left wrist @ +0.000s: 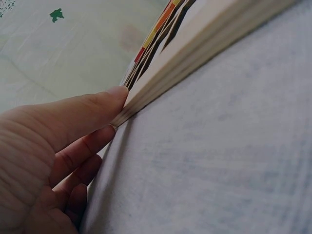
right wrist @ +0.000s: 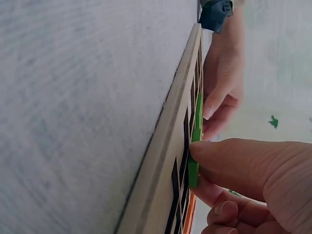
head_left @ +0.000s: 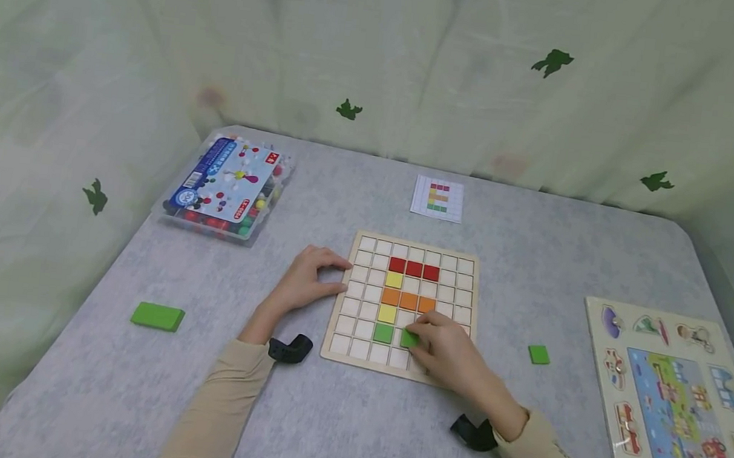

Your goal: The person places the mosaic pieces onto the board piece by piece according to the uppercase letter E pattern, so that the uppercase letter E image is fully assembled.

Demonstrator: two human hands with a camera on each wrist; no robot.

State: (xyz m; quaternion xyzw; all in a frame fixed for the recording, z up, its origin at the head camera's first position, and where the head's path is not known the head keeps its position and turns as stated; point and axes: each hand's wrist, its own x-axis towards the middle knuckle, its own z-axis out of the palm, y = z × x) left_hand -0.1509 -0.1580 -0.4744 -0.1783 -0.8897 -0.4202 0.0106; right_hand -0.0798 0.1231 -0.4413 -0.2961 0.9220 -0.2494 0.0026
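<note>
On the table lies a wooden grid board point(head_left: 332, 337) with red, yellow, orange and green square tiles in its cells. My right hand point(head_left: 451, 353) pinches a green tile point(right wrist: 194, 173) between thumb and fingers, over the lower part of the grid. Just left of it sits another green tile point(head_left: 384, 333) in a cell. The thumb and index fingertip of my left hand point(head_left: 301, 278) touch the board's left edge, and in the left wrist view the other fingers are bent beneath the thumb point(left wrist: 97, 107). The right hand hides some lower-right cells.
A pattern card point(head_left: 437, 198) lies behind the board. One loose green tile point(head_left: 538, 354) is on the right, near a picture puzzle board point(head_left: 602, 358). To the left are a green block point(head_left: 158, 316) and a clear box point(head_left: 227, 184) of coloured pieces.
</note>
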